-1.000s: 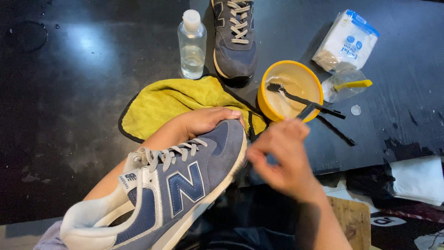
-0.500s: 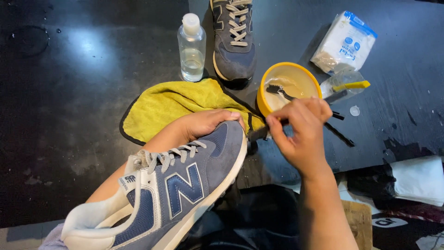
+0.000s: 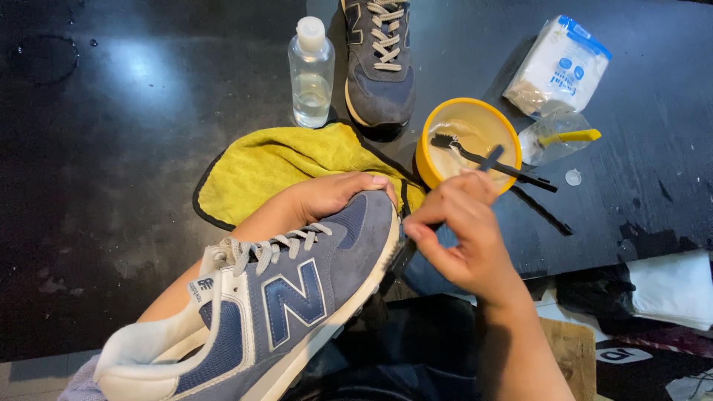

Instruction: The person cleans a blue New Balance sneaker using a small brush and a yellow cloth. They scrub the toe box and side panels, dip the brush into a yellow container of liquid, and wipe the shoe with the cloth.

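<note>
- Since half a second ago, the right hand [image 3: 464, 238] has been brought back from the yellow bowl [image 3: 466, 141] to the toe of the blue shoe [image 3: 260, 312].
- A black brush [image 3: 405, 252] is pinched in its closed fingers and is pressed on the white sole edge.
- The shoe is held up, in front of the bowl, by the left hand [image 3: 334, 197]; its fingers are curled tight over the toe.
- The shoe looks light, soft on top and stiff at the sole, so the toe is a good place for a firm hold.
- A yellow cloth [image 3: 275, 167] is spread left of the bowl.
- A clear bottle [image 3: 310, 74] and a second shoe [image 3: 379, 67] are set behind the cloth.
</note>
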